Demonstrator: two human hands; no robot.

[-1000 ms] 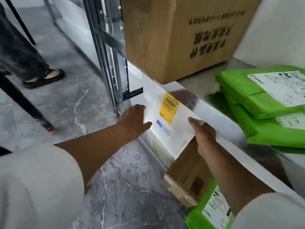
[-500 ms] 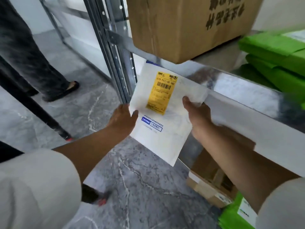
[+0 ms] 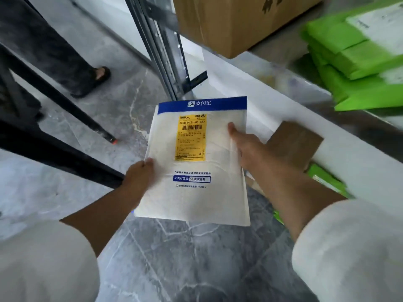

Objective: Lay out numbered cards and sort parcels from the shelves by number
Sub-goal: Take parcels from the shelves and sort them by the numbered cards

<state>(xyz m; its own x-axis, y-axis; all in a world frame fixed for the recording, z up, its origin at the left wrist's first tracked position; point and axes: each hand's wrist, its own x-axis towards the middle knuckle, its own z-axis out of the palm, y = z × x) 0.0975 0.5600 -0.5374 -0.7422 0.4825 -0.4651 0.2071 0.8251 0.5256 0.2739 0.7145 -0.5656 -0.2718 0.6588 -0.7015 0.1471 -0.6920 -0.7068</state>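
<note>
A flat white padded envelope with a blue top band and a yellow shipping label hangs in front of me over the floor, label facing up. My left hand pinches its left edge. Its right edge is gripped by my right hand, thumb on top. The envelope is clear of the metal shelf, which runs from the centre to the right.
On the shelf stand a large cardboard box and a stack of green parcels. Below the shelf are a small brown box and more green parcels. A person's leg and sandal and black frame bars are at the left.
Both hands have pulled the envelope off the shelf edge and toward me, turning it square so its blue top band shows. The view has tilted down.
</note>
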